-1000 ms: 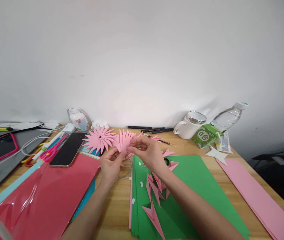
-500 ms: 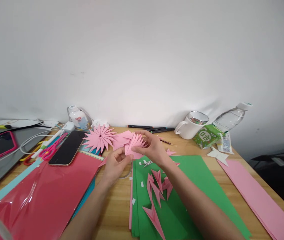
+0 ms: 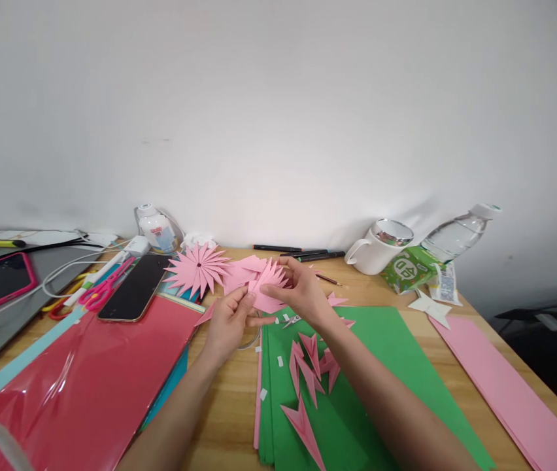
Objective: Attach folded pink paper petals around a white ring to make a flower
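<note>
Between my two hands is a fan of pink folded paper pieces (image 3: 269,280), its points spread upward. My left hand (image 3: 229,320) pinches its lower left edge between thumb and forefinger, with another finger stretched out below. On the right side, my right hand (image 3: 301,288) grips the same fan, thumb in front and fingers behind. A full pink paper star wheel (image 3: 199,266) lies to the left of the fan. Below my hands, several loose folded pink paper pieces (image 3: 303,425) rest on green paper sheets (image 3: 381,353), near small scissors (image 3: 291,320).
To the left lie a black phone (image 3: 135,288), pink scissors (image 3: 106,284) and a red paper pack (image 3: 102,366). Pens (image 3: 318,254) lie by the wall. A white mug (image 3: 374,252), a green box (image 3: 408,268), a water bottle (image 3: 457,235) and pink paper strips (image 3: 504,386) are on the right.
A finger of my left hand has stretched out to the right beneath the fan. Both hands still hold the fan in nearly the same place. The view has shifted slightly.
</note>
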Available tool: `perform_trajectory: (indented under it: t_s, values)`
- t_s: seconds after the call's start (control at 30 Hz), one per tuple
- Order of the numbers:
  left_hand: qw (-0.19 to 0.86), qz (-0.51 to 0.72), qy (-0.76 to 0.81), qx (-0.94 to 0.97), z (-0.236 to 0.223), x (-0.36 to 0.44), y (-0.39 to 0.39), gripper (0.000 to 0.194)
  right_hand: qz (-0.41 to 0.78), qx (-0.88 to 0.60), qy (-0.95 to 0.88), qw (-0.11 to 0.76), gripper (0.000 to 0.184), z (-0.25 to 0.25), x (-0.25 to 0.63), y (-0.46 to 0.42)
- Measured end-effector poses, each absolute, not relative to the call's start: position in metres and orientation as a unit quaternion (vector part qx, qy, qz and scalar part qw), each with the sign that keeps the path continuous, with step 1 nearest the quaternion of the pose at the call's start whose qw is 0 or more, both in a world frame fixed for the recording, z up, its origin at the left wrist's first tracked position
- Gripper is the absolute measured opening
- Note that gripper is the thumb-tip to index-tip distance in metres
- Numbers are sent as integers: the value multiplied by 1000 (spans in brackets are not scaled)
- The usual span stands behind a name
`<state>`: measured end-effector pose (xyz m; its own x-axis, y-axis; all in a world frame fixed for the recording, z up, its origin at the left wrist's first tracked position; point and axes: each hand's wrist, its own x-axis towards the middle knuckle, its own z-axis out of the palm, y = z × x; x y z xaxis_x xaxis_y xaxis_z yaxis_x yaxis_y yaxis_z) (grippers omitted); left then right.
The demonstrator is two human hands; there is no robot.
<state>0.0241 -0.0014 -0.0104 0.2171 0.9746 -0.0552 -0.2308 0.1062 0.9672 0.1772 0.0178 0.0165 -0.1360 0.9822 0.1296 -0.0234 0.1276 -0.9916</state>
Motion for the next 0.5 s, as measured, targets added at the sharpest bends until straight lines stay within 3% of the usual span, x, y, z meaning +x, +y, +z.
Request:
perform_trajectory:
  t_s: [0.13,0.3,0.5]
  values:
    - [568,515,430,477,-9,23,0,33,382,-465,-600,527,51,16,176,17]
    - [483,500,477,538,-3,21,-1,25,152,-400,-764,482,12,21,185,17]
    - [320,480,487,656,-12,20,-2,22,119,-404,-822,383,15,25,191,16]
